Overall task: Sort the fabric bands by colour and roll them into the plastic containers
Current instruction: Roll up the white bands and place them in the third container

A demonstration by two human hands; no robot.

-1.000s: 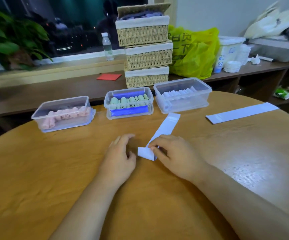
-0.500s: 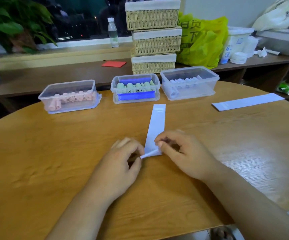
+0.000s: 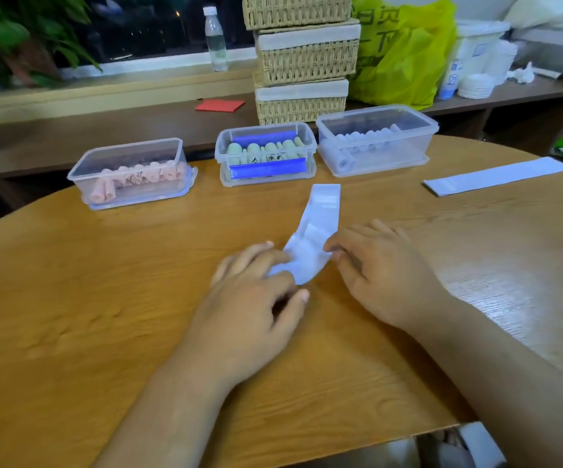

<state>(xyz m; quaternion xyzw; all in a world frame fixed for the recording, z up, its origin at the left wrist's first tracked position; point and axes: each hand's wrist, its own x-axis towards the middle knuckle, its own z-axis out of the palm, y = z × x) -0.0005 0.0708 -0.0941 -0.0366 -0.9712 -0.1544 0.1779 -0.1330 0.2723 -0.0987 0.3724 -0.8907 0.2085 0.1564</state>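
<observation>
A pale blue fabric band (image 3: 317,231) lies bowed on the round wooden table (image 3: 104,298), its near end lifted between my hands. My left hand (image 3: 253,298) pinches the near left corner of that end. My right hand (image 3: 378,268) holds the right edge with its fingertips. Behind stand three clear plastic containers: one with pink rolls (image 3: 131,173), one with green rolls (image 3: 266,153) and one with pale blue rolls (image 3: 374,138). A second pale blue band (image 3: 496,175) lies flat at the right.
Stacked wicker baskets (image 3: 303,62), a yellow-green plastic bag (image 3: 405,49), a water bottle (image 3: 216,38) and a red card (image 3: 221,105) sit on the low shelf behind the table. A plant (image 3: 13,38) stands at the far left. The table's near edge runs bottom right.
The band's near end has been lifted and the strip now bows up instead of lying flat. Both hands have shifted slightly forward along it.
</observation>
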